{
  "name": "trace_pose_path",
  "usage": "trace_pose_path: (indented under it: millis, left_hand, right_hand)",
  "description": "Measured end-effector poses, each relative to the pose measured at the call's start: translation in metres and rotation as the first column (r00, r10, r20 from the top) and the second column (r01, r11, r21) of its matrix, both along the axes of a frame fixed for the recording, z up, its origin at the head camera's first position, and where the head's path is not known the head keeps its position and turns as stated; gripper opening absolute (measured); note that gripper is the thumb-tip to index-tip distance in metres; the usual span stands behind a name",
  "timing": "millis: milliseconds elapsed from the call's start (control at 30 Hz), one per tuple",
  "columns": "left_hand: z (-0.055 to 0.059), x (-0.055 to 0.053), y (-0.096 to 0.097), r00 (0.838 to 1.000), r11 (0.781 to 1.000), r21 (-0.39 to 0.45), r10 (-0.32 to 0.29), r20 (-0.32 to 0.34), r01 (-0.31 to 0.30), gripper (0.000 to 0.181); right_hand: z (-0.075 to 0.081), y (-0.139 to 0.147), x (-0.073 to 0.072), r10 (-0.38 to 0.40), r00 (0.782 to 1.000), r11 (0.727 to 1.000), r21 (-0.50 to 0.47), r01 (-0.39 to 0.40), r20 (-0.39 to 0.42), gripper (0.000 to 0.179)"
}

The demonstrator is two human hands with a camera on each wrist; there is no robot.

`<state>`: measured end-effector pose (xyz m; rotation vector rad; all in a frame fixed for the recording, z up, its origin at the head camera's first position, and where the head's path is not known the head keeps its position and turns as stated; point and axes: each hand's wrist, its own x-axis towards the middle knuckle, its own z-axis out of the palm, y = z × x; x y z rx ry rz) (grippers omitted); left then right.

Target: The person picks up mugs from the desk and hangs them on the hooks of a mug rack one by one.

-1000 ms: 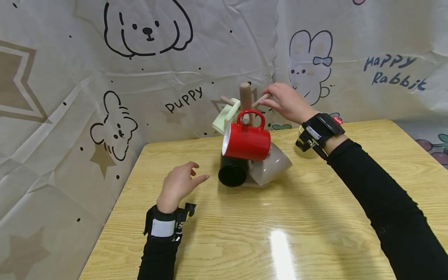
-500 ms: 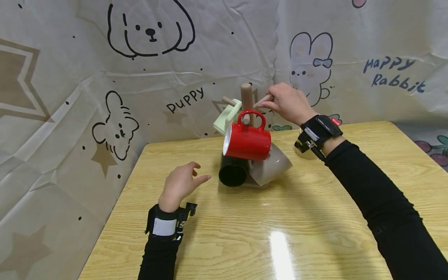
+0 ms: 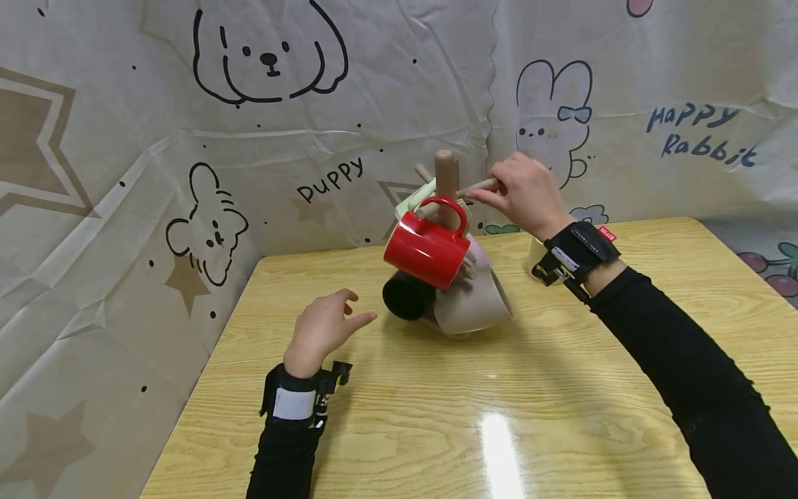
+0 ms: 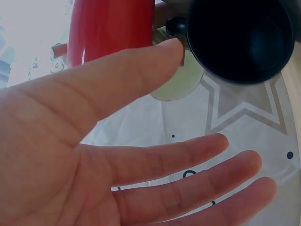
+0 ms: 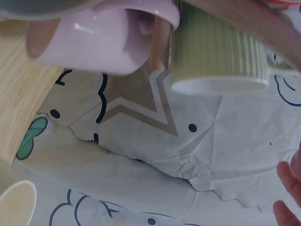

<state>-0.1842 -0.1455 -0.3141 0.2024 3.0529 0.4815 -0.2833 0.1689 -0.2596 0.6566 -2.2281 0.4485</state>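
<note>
My right hand pinches a peg of a wooden mug tree; in the right wrist view a few of its fingertips show at the right edge. Mugs hang all around the tree: a red mug in front, a black mug below it, a greyish mug tilted low on the right, and a pale green one behind. The right wrist view shows a pink mug and a ribbed green mug. My left hand, fingers spread and holding nothing, hovers left of the black mug.
A cream cup stands on the wooden table, right of the tree and partly behind my right wrist. A cloth with cartoon drawings covers the wall at the table's back and left edges.
The mug tree has turned: the red and black mugs swung left, the greyish mug came forward, and the pink mug appeared. My right hand shifted slightly right with the peg; the left stayed put.
</note>
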Motion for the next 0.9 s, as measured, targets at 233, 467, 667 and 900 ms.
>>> trace_pose_path:
  millis: [233,467,667,900]
  left_hand:
    - [0.000,0.000,-0.001,1.000,1.000,0.005,0.005,0.005,-0.005,0.051]
    - [0.000,0.001,-0.001,1.000,1.000,0.001,0.006,0.004,-0.006,0.052]
    - [0.000,0.000,0.000,1.000,1.000,-0.009,0.013,-0.002,-0.013,0.052]
    - [0.000,0.001,-0.001,1.000,1.000,-0.007,0.016,-0.013,-0.016,0.053]
  right_hand:
    - [-0.005,-0.004,0.009,0.007,0.998,0.999,-0.052,-0.011,-0.063,0.043]
    - [-0.013,-0.012,0.017,0.007,0.999,0.981,-0.195,-0.014,-0.040,0.046]
    - [-0.020,-0.024,0.023,0.000,0.997,0.946,-0.323,-0.025,-0.077,0.047]
    - [-0.024,-0.039,0.028,-0.074,0.986,0.931,-0.366,0.014,-0.151,0.048]
